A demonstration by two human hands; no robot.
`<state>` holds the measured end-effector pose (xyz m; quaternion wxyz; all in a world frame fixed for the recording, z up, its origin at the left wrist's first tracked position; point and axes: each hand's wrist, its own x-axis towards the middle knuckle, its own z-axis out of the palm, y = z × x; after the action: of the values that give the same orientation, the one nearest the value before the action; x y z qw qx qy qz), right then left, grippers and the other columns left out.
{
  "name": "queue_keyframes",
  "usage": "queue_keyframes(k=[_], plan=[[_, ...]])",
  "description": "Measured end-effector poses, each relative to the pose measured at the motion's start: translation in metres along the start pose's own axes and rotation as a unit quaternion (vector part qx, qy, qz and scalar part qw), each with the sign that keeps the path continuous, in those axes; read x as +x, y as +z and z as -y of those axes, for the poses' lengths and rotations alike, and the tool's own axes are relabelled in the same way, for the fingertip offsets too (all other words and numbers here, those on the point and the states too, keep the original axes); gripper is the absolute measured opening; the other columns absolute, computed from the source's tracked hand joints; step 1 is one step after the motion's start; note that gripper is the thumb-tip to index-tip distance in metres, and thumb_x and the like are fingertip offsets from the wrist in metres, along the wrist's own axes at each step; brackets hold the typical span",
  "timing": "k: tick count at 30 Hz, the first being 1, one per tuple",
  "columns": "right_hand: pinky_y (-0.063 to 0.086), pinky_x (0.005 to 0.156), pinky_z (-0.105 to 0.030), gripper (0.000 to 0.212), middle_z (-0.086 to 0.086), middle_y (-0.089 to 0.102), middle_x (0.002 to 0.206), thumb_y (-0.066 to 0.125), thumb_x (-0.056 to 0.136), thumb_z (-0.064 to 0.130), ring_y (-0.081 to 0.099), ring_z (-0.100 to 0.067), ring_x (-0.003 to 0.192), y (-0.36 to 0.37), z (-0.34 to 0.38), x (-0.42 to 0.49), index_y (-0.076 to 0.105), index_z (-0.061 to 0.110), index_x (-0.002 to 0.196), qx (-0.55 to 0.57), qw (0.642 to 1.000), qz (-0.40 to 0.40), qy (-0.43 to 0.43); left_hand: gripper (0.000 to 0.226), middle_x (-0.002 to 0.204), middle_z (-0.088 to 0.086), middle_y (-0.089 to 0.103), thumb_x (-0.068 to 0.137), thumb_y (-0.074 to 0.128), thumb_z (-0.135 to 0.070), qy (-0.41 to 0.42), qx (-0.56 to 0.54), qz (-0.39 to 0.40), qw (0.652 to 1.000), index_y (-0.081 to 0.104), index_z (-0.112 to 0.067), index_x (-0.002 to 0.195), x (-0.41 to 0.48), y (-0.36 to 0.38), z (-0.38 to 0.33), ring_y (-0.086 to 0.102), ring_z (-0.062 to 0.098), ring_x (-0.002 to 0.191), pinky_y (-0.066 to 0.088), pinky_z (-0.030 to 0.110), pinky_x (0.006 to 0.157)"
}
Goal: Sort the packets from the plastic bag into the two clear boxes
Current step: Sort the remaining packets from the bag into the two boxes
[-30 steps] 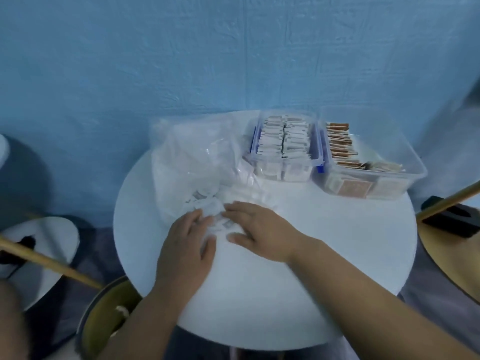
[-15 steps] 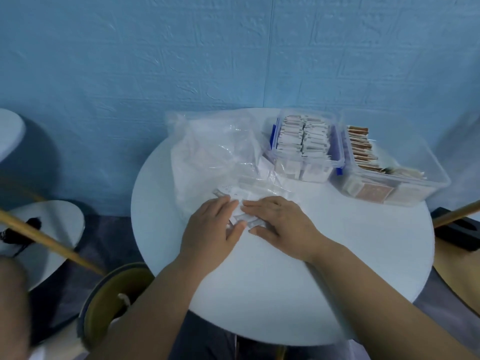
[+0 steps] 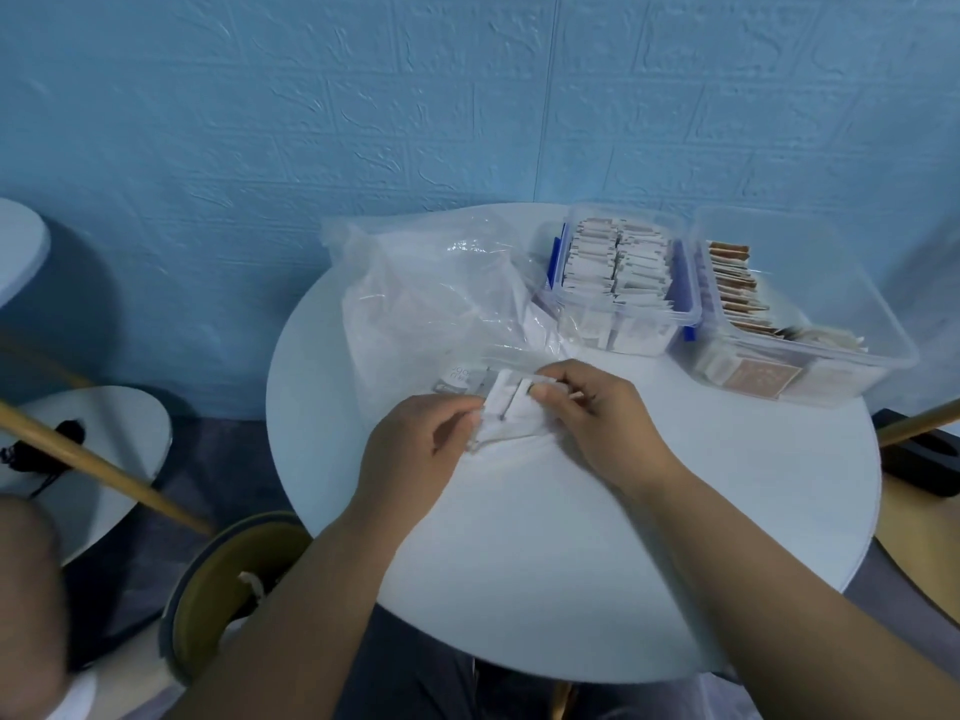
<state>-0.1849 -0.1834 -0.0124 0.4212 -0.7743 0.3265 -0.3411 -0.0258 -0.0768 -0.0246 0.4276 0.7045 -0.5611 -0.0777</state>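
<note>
A crumpled clear plastic bag (image 3: pixel 431 293) lies on the round white table (image 3: pixel 675 537), its mouth toward me. My left hand (image 3: pixel 415 449) and my right hand (image 3: pixel 597 413) both pinch a small bunch of white packets (image 3: pixel 506 413) just in front of the bag's mouth. More packets (image 3: pixel 462 381) show through the plastic behind them. At the back right stand two clear boxes: the left box (image 3: pixel 623 283) is packed with rows of white packets, the right box (image 3: pixel 810 324) holds a row of brown packets and a few loose pale ones.
A blue textured wall rises right behind the table. A yellow-lined bin (image 3: pixel 228 589) sits on the floor at the lower left, beside a wooden stick (image 3: pixel 104 470) and a low white stool (image 3: pixel 88 459). Another wooden stick (image 3: pixel 919 423) pokes in at the right.
My hands lay flat on the packets before; now their fingers are curled and pinch the bunch, lifted slightly off the table. The camera has shifted, so the table sits further right.
</note>
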Motion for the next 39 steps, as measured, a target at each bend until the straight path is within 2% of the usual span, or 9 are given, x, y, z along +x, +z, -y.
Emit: queue_keyframes(k=[2,5,8,16,22,28,33,36,39], plan=[[0.037,0.06,-0.013,0.017,0.008,0.055,0.063,0.061,0.089,0.019,0.045,-0.004,0.06,-0.002,0.003,0.005,0.06,0.029,0.074,0.028,0.999,-0.02,0.041,0.031,0.098,-0.007,0.068,0.081,0.055,-0.035,-0.023,-0.03,-0.01,0.999,0.071,-0.019,0.103,0.002,-0.002,-0.001,0.057,0.002,0.086,0.043,0.011,0.078],[0.043,0.063,-0.022,0.013,0.001,0.058,0.067,0.059,0.09,0.021,0.049,-0.01,0.062,-0.004,0.003,0.008,0.064,0.024,0.078,0.091,0.991,-0.041,0.088,0.036,0.116,-0.002,0.063,0.082,0.067,-0.032,-0.017,0.066,0.011,0.998,0.065,-0.016,0.114,0.004,0.0,0.004,0.053,0.013,0.11,0.035,0.016,0.092],[0.041,0.058,-0.012,0.012,0.009,0.059,0.065,0.058,0.091,0.019,0.049,-0.002,0.056,-0.005,0.001,0.004,0.065,0.021,0.08,0.105,0.988,-0.046,0.105,0.046,0.129,-0.001,0.055,0.081,0.069,-0.027,-0.021,0.118,0.041,0.992,0.058,-0.017,0.125,0.003,0.0,0.005,0.045,0.016,0.123,0.028,0.017,0.097],[0.037,0.056,-0.006,0.011,0.02,0.057,0.057,0.056,0.092,0.018,0.047,0.006,0.052,-0.005,0.003,-0.002,0.063,0.018,0.083,0.105,0.989,-0.029,0.103,0.036,0.103,-0.011,0.049,0.08,0.064,-0.006,-0.052,0.007,0.061,0.997,0.064,-0.022,0.113,0.01,-0.018,-0.001,0.05,-0.007,0.093,0.029,-0.005,0.078],[0.038,0.059,-0.007,0.01,0.011,0.058,0.069,0.057,0.092,0.02,0.048,0.002,0.058,-0.006,0.002,-0.003,0.065,0.018,0.086,0.081,0.991,-0.028,0.102,0.052,0.093,-0.013,0.052,0.075,0.074,-0.01,-0.051,-0.009,0.175,0.983,0.052,-0.038,0.114,0.024,-0.044,-0.002,0.052,-0.008,0.091,0.036,0.006,0.082],[0.038,0.058,-0.007,0.011,0.011,0.058,0.07,0.056,0.092,0.019,0.047,0.002,0.056,-0.006,0.003,-0.003,0.065,0.016,0.089,0.093,0.989,-0.03,0.107,0.012,0.077,-0.009,0.063,0.074,0.076,-0.023,-0.077,0.006,0.063,0.995,0.069,-0.033,0.073,0.035,-0.047,-0.004,0.055,0.004,0.072,0.038,0.009,0.064],[0.039,0.059,-0.011,0.012,0.001,0.059,0.075,0.055,0.093,0.022,0.047,-0.007,0.062,-0.007,0.003,-0.002,0.064,0.018,0.086,0.104,0.988,-0.023,0.115,0.007,0.068,-0.019,0.063,0.078,0.072,-0.017,-0.104,-0.094,-0.099,0.985,0.069,-0.023,0.075,0.035,-0.028,-0.011,0.056,-0.003,0.062,0.04,0.007,0.061],[0.039,0.06,-0.012,0.014,0.001,0.058,0.073,0.054,0.093,0.022,0.046,-0.007,0.062,-0.007,0.003,-0.003,0.063,0.021,0.083,0.104,0.988,-0.018,0.112,0.003,0.07,-0.013,0.064,0.08,0.07,-0.015,-0.047,-0.025,-0.045,0.998,0.069,-0.017,0.083,0.032,-0.01,-0.014,0.055,-0.002,0.064,0.042,0.011,0.064],[0.039,0.06,-0.01,0.014,0.009,0.058,0.069,0.054,0.093,0.021,0.047,-0.001,0.059,-0.008,0.004,-0.003,0.063,0.022,0.082,0.102,0.989,-0.017,0.106,0.019,0.095,-0.004,0.068,0.084,0.066,-0.027,-0.03,0.09,0.032,0.995,0.068,-0.017,0.1,0.03,-0.002,-0.014,0.059,0.012,0.087,0.04,0.02,0.075]])
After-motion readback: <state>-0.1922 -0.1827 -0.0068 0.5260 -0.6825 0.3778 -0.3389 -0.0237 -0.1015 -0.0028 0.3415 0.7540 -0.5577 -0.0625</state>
